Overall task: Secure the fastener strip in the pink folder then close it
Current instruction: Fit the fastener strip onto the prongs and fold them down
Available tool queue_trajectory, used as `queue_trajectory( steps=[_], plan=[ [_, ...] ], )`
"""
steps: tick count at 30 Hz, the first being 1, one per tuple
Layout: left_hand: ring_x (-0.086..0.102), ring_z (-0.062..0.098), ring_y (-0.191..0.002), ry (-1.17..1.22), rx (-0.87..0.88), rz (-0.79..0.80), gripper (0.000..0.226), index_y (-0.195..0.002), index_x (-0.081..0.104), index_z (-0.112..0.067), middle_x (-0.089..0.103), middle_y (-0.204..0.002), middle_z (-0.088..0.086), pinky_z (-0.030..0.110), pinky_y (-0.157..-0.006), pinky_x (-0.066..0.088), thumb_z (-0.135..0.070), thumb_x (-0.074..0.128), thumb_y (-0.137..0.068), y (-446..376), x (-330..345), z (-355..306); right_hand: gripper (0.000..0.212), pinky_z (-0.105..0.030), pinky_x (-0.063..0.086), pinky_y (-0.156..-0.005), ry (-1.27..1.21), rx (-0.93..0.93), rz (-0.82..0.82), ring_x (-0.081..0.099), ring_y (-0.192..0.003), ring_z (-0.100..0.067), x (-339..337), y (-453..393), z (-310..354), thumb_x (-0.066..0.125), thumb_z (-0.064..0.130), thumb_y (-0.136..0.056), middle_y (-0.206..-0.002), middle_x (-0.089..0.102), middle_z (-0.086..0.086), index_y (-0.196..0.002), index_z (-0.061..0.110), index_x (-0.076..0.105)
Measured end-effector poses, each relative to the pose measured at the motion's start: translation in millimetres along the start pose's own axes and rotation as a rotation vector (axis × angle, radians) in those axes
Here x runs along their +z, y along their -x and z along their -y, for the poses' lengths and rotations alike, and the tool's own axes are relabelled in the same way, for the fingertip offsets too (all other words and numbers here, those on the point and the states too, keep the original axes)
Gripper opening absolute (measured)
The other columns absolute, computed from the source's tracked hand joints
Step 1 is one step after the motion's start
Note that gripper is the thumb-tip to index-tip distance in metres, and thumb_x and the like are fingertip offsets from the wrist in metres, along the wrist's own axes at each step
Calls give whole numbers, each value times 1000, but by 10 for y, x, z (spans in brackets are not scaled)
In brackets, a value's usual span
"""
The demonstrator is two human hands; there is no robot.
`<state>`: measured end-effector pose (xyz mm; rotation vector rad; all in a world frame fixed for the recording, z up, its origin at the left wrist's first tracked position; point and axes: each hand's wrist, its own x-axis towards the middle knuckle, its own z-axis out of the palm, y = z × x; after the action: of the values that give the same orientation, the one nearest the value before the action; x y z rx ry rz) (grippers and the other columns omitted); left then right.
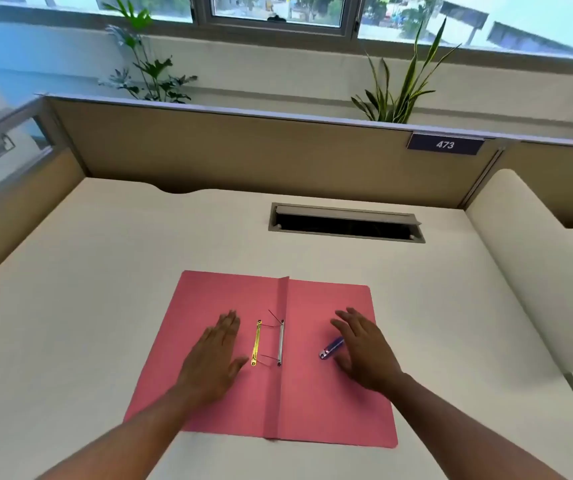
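A pink folder (271,403) lies open and flat on the white desk. Near its centre fold sits a metal fastener bar (280,342) with two thin prongs sticking out to the left. A yellow fastener strip (256,342) lies just left of those prongs. A small blue-purple piece (331,348) rests on the right flap. My left hand (214,355) lies flat, fingers apart, on the left flap beside the yellow strip. My right hand (364,351) hovers open over the right flap, right next to the blue piece, holding nothing.
The white desk (105,271) has an open cable slot (345,223) behind the folder. A tan partition (243,147) with a "473" label (445,144) closes off the back. A raised white ledge (527,258) runs along the right side. Plants stand behind the partition.
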<state>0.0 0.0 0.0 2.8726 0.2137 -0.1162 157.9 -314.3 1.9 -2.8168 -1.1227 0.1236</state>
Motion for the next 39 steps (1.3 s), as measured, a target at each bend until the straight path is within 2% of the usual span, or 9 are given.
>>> queue_trajectory(
  steps=[5, 12, 16, 22, 26, 29, 32, 35, 39],
  plan=[
    [-19, 13, -147, 5, 49, 140, 80, -156, -11, -21, -23, -159, -8, 34, -123, -1, -61, 25, -97, 110, 197, -90, 56, -44, 49, -110, -70, 69, 7, 56, -133, -26, 157, 117, -65, 67, 36, -79, -136, 63, -1, -133, 20, 63],
    [-23, 21, -147, -38, 194, 247, 75, -154, -13, -37, -24, -161, -9, 42, -122, -5, -58, 31, -97, -112, 202, -180, 31, -37, 54, -93, -124, 82, -189, 66, -110, -21, 338, 181, -17, 57, 37, -93, -120, 70, 4, -115, 23, 73],
    [-29, 23, -146, -22, 267, 268, 72, -151, -15, -46, -28, -159, -13, 45, -118, -13, -62, 30, -97, -143, 292, -222, 14, -37, 46, -81, -40, 39, -278, 68, -90, -21, 359, 188, 103, 66, 30, -91, -102, 72, 8, -102, 29, 75],
    [-28, 13, -146, 3, 306, 217, 67, -154, -6, -44, -24, -160, -18, 40, -121, -11, -61, 28, -98, -192, 378, -187, 17, -38, 44, -82, 11, 65, -307, 67, -88, -23, 435, 190, 328, 60, 20, -90, -96, 71, 6, -96, 26, 75],
    [-16, 7, -149, 56, 380, 137, 64, -156, 8, -39, -9, -162, -20, 34, -122, -6, -52, 35, -99, -257, 371, -170, 19, -37, 51, -67, -50, 153, -326, 66, -79, -24, 374, 109, 605, 58, 16, -88, -90, 72, 2, -94, 21, 76],
    [-5, 6, -150, 81, 413, 66, 60, -155, 19, -34, 4, -163, -18, 35, -121, -4, -46, 39, -100, -275, 400, -166, 12, -31, 53, -59, -244, 390, -338, 66, -76, -16, 343, 68, 833, 68, 14, -91, -89, 72, 6, -96, 21, 76],
    [8, 10, -151, 164, 435, 23, 56, -152, 34, -28, 20, -162, -14, 38, -122, 10, -41, 44, -98, -320, 450, -164, 11, -29, 57, -68, -566, 618, -328, 69, -77, -11, 350, 11, 1019, 73, 16, -92, -89, 75, 9, -99, 22, 77],
    [22, 14, -148, 240, 467, -22, 51, -144, 48, -22, 35, -157, -9, 40, -120, 23, -38, 46, -96, -361, 465, -170, 13, -36, 64, -76, -1053, 848, -264, 76, -80, -20, 341, -20, 1133, 73, 9, -92, -83, 79, 2, -92, 22, 79],
    [26, 13, -147, 349, 444, -20, 50, -141, 53, -22, 40, -155, -7, 31, -120, 19, -39, 39, -96, -387, 475, -162, 20, -40, 65, -83, -1399, 971, -259, 78, -87, -26, 351, 7, 1150, 70, 0, -92, -95, 81, -12, -108, 9, 76]
  ],
)
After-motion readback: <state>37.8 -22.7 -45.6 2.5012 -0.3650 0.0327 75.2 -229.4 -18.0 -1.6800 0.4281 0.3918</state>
